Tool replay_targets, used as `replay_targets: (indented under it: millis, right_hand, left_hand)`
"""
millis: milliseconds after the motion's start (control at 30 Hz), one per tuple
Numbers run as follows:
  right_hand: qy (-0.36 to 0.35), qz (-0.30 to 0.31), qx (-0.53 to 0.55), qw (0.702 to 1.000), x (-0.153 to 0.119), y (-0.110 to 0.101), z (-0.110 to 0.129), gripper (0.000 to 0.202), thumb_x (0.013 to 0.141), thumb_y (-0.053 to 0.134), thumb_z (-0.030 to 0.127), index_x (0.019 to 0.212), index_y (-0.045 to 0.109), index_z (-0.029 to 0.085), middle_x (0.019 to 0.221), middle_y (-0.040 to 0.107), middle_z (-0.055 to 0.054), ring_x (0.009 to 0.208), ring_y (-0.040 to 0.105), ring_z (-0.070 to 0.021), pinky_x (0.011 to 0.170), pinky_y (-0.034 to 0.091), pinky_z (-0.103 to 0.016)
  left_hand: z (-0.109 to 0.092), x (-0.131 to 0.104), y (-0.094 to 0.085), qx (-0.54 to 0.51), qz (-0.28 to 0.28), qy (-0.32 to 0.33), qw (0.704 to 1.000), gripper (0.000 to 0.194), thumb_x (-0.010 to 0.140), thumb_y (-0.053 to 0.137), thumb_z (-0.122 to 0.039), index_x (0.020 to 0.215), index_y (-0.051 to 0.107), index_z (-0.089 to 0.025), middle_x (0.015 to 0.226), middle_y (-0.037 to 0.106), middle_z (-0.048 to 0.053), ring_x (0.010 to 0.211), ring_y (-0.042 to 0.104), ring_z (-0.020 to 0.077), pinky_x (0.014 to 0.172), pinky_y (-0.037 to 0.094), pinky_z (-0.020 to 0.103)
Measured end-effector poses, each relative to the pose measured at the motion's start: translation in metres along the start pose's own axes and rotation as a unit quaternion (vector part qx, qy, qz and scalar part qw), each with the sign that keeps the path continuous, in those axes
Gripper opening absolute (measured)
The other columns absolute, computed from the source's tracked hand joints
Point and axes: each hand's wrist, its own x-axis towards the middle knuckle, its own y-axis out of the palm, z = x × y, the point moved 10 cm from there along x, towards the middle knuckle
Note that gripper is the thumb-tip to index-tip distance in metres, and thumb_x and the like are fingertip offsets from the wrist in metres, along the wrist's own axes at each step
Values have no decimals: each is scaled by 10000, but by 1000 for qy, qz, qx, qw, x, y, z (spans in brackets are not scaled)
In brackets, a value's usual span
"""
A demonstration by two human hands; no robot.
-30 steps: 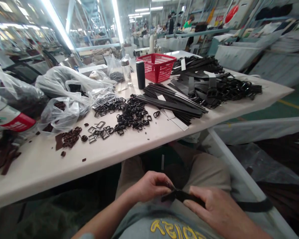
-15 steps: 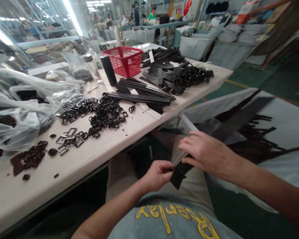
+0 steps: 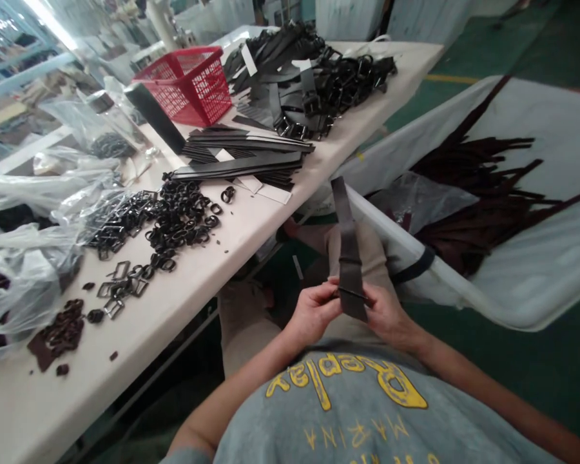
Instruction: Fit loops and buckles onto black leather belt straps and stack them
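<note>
In front of my belly I hold a dark belt strap (image 3: 349, 251) between both hands. Its long end rises away from me past my knees. Fingers and thumb of my left hand (image 3: 314, 316) are closed at the strap's left edge. On the other edge, my right hand (image 3: 391, 317) pinches the same near end. A thin dark bar, perhaps part of a buckle, crosses the strap between the hands; my fingers partly hide its ends.
On the table (image 3: 193, 283) at left lie a pile of black loops (image 3: 181, 222), square metal buckles (image 3: 120, 283), and stacked straps (image 3: 241, 154). Behind stand a red basket (image 3: 188, 87) and finished-looking belts (image 3: 319, 90). A white bin (image 3: 502, 309) with brown strips (image 3: 478, 212) is at right.
My right hand has slid back along the strap to its near end, opposite my left hand. The strap swung from pointing right over the bin to pointing forward. My view tilted down.
</note>
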Motion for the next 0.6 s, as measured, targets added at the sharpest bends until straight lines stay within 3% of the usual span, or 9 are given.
replay_targets:
  millis: [167, 367, 600]
  right_hand:
    - [-9, -29, 120, 992, -6, 7, 4, 609, 890, 601, 654, 1319, 618, 222, 1348, 621, -133, 1262, 574, -271, 1101, 456, -438]
    - [-7, -90, 216, 972, -9, 3, 2, 398, 955, 571, 547, 1173, 704, 241, 1253, 686, -93, 1204, 619, -248, 1109, 458, -446]
    - [-20, -171, 175, 969, -5, -7, 8, 327, 947, 591, 531, 1020, 753, 256, 1080, 745, -58, 1014, 696, -218, 959, 567, -374]
  left_hand:
    - [9, -1, 4, 35, 7, 3, 999, 385, 694, 822, -532, 766, 781, -156, 723, 622, 14, 714, 502, 138, 737, 436, 270]
    - [13, 1, 9, 16, -10, -3, 1000, 386, 678, 839, -529, 742, 784, -153, 769, 655, 31, 781, 549, 156, 800, 471, 292]
    - [11, 4, 12, 18, 1, 28, 999, 398, 723, 810, -527, 785, 764, -137, 793, 663, 38, 781, 561, 156, 825, 485, 318]
